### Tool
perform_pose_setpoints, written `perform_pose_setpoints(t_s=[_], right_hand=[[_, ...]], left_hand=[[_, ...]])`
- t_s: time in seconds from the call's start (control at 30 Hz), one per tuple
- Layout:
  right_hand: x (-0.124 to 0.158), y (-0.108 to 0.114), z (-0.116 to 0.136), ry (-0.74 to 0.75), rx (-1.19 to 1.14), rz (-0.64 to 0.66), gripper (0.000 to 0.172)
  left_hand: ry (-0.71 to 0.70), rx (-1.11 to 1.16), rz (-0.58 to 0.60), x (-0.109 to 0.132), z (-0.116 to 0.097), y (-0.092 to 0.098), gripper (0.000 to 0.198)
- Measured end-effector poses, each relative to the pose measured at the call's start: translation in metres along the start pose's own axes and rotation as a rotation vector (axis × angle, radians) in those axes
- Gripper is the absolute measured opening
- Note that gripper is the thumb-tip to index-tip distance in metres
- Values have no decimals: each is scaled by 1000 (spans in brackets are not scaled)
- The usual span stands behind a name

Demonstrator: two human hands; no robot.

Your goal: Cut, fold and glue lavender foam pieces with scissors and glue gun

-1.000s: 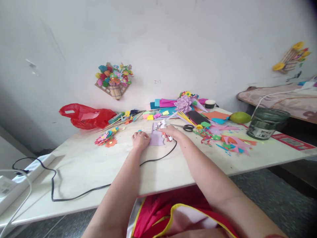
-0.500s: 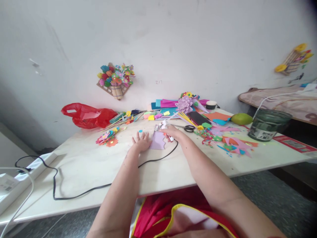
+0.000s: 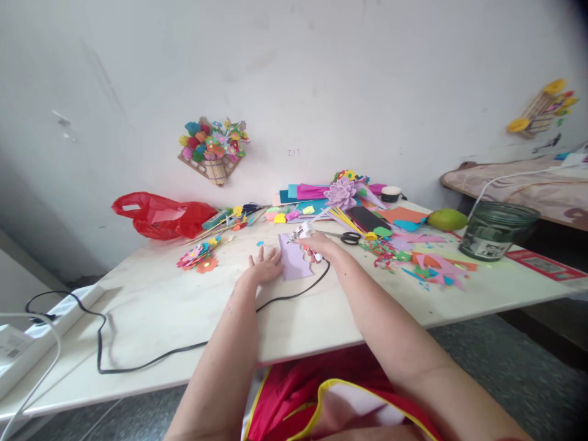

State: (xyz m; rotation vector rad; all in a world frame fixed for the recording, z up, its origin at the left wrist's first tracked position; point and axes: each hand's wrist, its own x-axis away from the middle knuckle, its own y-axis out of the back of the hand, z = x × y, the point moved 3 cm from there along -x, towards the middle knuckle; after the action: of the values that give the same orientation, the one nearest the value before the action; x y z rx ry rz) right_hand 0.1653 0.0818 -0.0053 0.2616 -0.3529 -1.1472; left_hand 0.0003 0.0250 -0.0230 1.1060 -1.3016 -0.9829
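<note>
My right hand [image 3: 319, 245] is wrapped round a small white hot glue gun [image 3: 302, 231] with an orange part, and a black cord [image 3: 294, 297] runs from it. The glue gun's metal tip is over a light purple foam sheet [image 3: 294, 267], whose right edge is cut in curves. Flat on the table, my left hand [image 3: 264, 268] spreads its fingers at the sheet's left edge, with its fingertips close to or touching it. A small blue scrap [image 3: 260, 243] lies just beyond the left fingers.
Foam flowers [image 3: 199, 257] and a red plastic bag [image 3: 165, 215] sit left. Black-handled scissors [image 3: 350, 237], coloured scraps [image 3: 441, 269], a green fruit [image 3: 448, 219] and a glass jar [image 3: 498, 231] are right. A power strip [image 3: 68, 315] lies at the table's left edge.
The purple sheet has turned slightly, and more of its upper left part shows beside the glue gun's tip. My left hand has shifted a little, its fingers closer to the sheet.
</note>
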Motion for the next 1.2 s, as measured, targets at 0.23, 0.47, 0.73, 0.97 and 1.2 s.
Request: perform_pose_setpoints(t_s=[0.23,0.47,0.73,0.97,1.2], right_hand=[[-5,-2,-3,7,20,-7,36],[-7,-2,-5,-1,4,-9,33],[-3,-2,-2,-13,-34,-21,33],[0,0,0,-33,-60,-23,35],[-1,0,-1,-17,-49,-23,35]], left_hand=[[-19,-31,-91,-7,2,-5,64],[-21,-110,-172,0,-9,-1,61],[-69,-141,-265,1,-17,-1,64],[-133,-135,-264,5,-16,6,50],[-184,-157,-465,12,-16,17,39]])
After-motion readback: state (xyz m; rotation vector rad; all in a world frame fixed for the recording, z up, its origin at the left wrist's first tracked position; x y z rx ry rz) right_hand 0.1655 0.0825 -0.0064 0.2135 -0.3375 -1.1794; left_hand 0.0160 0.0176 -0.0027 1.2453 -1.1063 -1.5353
